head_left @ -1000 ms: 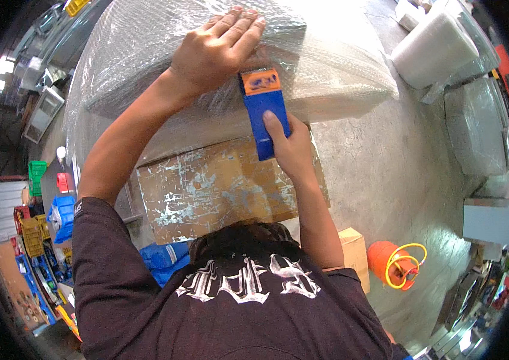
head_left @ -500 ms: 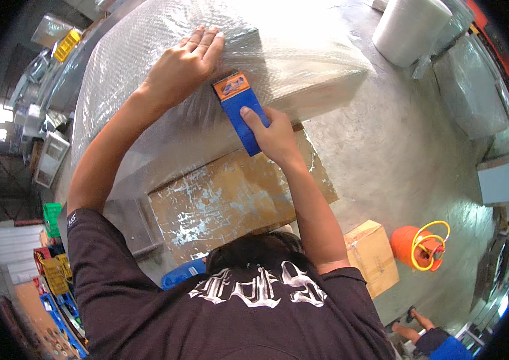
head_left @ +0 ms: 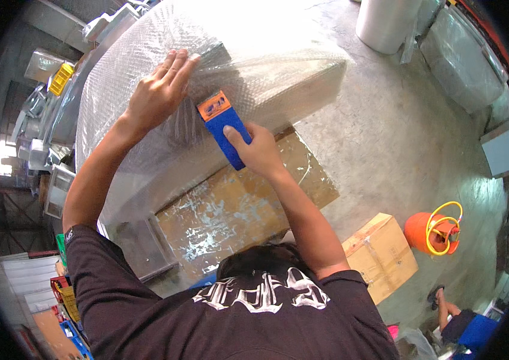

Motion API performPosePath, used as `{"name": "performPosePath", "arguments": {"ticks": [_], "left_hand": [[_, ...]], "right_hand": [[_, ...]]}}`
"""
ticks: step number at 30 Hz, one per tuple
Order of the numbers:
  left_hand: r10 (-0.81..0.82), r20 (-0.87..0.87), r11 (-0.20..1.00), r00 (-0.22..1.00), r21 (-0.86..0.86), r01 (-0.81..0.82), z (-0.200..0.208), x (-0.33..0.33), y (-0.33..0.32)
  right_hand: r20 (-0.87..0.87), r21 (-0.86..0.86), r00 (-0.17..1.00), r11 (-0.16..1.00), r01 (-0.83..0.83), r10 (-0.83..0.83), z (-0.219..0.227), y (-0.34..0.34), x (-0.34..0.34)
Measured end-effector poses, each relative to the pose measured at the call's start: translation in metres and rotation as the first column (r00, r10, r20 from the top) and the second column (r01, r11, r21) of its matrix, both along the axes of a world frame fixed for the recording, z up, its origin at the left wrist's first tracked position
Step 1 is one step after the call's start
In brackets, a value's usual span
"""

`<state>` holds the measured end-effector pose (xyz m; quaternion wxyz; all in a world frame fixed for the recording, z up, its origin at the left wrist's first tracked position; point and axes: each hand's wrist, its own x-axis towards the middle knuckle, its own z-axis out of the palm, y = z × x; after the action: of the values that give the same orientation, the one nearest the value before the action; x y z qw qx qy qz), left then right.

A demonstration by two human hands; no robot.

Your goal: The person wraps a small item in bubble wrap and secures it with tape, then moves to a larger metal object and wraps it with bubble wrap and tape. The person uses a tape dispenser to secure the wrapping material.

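Observation:
A large box-shaped bundle wrapped in clear bubble wrap [head_left: 146, 129] lies in front of me. My left hand [head_left: 159, 87] is open on its top, palm down, with fingers stretched toward a fold in the wrap. In my right hand [head_left: 255, 150] is a flat blue tool [head_left: 224, 133] with an orange head and a dark, rough-looking front edge. The thumb lies along its blue body, the fingers partly hidden beneath. Its front edge is by the wrap's near side, just right of my left hand; whether it touches I cannot tell.
Below the bundle lies a worn brown board [head_left: 236, 210]. To the right stand a cardboard box [head_left: 380, 258] and an orange gas cylinder [head_left: 428, 231] with a yellow hose. A bubble-wrap roll [head_left: 386, 24] is at the far right. A person's legs [head_left: 446, 309] show at the lower right.
The whole scene has shifted in view as my head turned. Both hands stay in nearly the same places on and by the bundle, the blue tool still in my right hand.

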<state>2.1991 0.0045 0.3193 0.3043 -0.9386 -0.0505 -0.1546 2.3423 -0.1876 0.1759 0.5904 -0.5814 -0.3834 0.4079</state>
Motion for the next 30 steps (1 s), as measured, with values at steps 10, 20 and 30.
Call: {"name": "performPosePath", "arguments": {"ticks": [10,20,30], "left_hand": [[0.009,-0.333,0.996,0.943,0.09,0.022,0.017,-0.004,0.006],[0.171,-0.436,0.982,0.884,0.153,-0.114,0.031,0.008,-0.016],[0.161,-0.29,0.987,0.943,0.066,-0.148,0.023,-0.018,-0.027]], "right_hand": [[-0.008,-0.011,0.999,0.999,-0.053,0.052,0.001,0.011,0.0],[0.006,-0.053,0.994,0.993,-0.105,0.106,-0.001,0.018,0.008],[-0.05,-0.115,0.99,0.984,-0.139,0.134,-0.029,-0.005,0.005]]}}
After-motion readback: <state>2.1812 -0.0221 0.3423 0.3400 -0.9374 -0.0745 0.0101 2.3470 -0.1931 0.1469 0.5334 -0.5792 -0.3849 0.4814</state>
